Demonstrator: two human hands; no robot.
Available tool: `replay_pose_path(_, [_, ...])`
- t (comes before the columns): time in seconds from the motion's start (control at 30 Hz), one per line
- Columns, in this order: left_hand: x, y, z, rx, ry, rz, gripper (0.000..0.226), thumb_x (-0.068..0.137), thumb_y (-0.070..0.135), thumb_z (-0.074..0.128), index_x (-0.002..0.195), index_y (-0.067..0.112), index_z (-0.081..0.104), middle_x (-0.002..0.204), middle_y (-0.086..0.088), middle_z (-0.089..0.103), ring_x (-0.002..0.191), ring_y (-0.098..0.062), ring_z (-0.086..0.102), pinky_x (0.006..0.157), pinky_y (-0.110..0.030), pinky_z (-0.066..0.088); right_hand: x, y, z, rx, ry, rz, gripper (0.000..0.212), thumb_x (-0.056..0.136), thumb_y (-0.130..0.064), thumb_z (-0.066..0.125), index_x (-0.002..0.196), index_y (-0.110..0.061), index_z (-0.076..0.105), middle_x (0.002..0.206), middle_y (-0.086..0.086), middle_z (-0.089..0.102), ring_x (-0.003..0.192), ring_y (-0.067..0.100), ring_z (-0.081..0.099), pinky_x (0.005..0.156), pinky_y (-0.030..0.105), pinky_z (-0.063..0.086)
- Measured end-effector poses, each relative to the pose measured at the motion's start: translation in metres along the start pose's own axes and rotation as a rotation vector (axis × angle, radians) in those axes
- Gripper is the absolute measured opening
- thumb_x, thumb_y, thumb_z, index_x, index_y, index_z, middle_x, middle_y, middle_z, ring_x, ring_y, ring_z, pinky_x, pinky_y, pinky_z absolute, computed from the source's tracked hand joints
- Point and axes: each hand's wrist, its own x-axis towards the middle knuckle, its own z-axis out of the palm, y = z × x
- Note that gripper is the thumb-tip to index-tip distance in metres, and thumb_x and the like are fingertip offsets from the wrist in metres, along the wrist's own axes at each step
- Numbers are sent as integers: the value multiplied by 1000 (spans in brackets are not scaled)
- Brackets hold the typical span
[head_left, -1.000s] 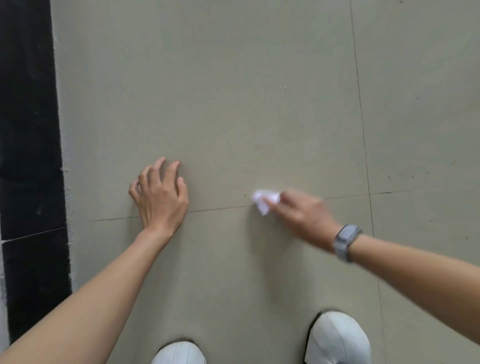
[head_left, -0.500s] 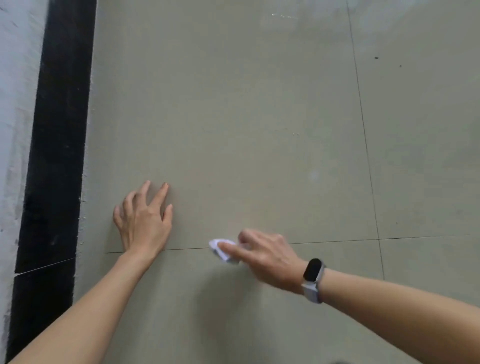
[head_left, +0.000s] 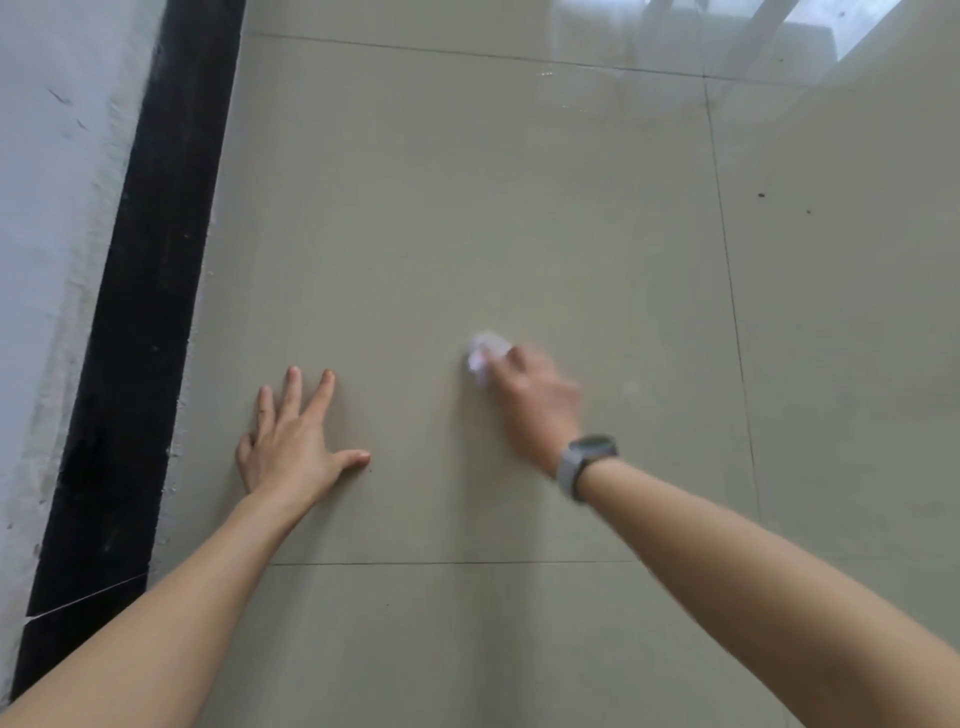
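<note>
My left hand (head_left: 291, 441) lies flat on the beige tiled floor (head_left: 467, 234), fingers spread and straight. To its right, my right hand (head_left: 535, 400) holds a small crumpled white tissue (head_left: 485, 353) against the tile; the hand is motion-blurred and covers the tissue's near part. A grey watch (head_left: 584, 460) sits on my right wrist.
A black skirting strip (head_left: 140, 322) runs along the left edge of the floor, with a white wall (head_left: 47, 208) behind it. Thin grout lines cross the tiles. A bright window reflection (head_left: 727, 47) and a few dark specks (head_left: 761, 195) show at the upper right.
The view has tilted up and the shoes have left the frame. Both hands moved forward past the grout line. My right hand carried the tissue further up and right.
</note>
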Motion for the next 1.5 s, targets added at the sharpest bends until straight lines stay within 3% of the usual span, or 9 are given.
replay_pose_path(0.13, [2, -7, -10, 63, -33, 37, 94, 76, 47, 68, 145, 41, 5, 158, 9, -8, 146, -24, -1, 108, -53, 29, -17, -2, -12, -12, -28, -338, 35, 80, -11, 55, 110, -29, 61, 80, 2, 56, 64, 22, 58, 41, 19, 15])
replay_pose_path(0.23, [3, -12, -14, 98, -46, 62, 90, 78, 40, 68, 144, 43, 8, 158, 10, -5, 144, -24, 4, 108, -51, 32, 32, 47, -42, -95, 251, -50, 41, 79, -1, 57, 112, -25, 62, 87, 11, 57, 75, 29, 60, 47, 18, 19])
replay_pose_path(0.37, [2, -9, -11, 78, -16, 68, 88, 78, 37, 69, 144, 43, 10, 158, 10, -5, 144, -25, 4, 108, -48, 31, 84, 48, -46, -85, 70, 332, 44, 90, -11, 41, 129, -30, 45, 120, 13, 46, 112, 31, 45, 73, 36, 38])
replay_pose_path(0.57, [2, -14, -17, 97, -33, 66, 87, 78, 43, 67, 143, 47, 9, 157, 14, -5, 143, -22, 5, 105, -48, 30, -40, -47, 25, -29, -182, -489, 37, 81, -24, 35, 106, -39, 58, 91, -4, 60, 80, 22, 57, 66, 34, 46])
replay_pose_path(0.7, [1, -17, -15, 91, -11, 75, 86, 78, 45, 66, 142, 49, 8, 157, 15, -5, 143, -21, 5, 106, -46, 26, -155, -44, 34, -139, -434, -851, 26, 68, -37, 63, 92, -45, 59, 72, -17, 54, 61, 5, 50, 50, 17, 40])
replay_pose_path(0.9, [4, -22, -11, 91, 4, 113, 85, 78, 45, 65, 143, 46, 10, 158, 12, -4, 143, -22, 5, 107, -44, 22, -35, -11, -15, -105, 103, -427, 41, 74, -12, 40, 104, -32, 59, 75, 6, 57, 63, 25, 56, 41, 24, 36])
replay_pose_path(1.03, [-13, -29, 1, 33, 152, 123, 72, 81, 44, 62, 142, 38, 24, 158, 6, 9, 145, -21, 10, 111, -47, 17, -11, -3, -9, -143, 63, -5, 45, 83, -9, 40, 121, -26, 57, 99, 16, 55, 91, 34, 55, 63, 36, 43])
replay_pose_path(1.3, [-111, -68, 91, -24, 282, 174, 55, 76, 38, 54, 130, 25, 51, 144, -14, 43, 132, -39, 39, 98, -63, 32, -246, -30, 44, -243, -436, -897, 42, 68, -21, 48, 104, -43, 54, 75, -11, 54, 61, 11, 52, 52, 21, 38])
replay_pose_path(1.5, [-116, -39, 102, -70, 160, 206, 69, 82, 40, 61, 142, 36, 28, 158, -9, 6, 145, -34, 4, 109, -64, 11, -130, 13, -11, -309, -33, -368, 45, 74, -9, 46, 110, -33, 54, 80, 5, 55, 65, 25, 55, 45, 26, 31])
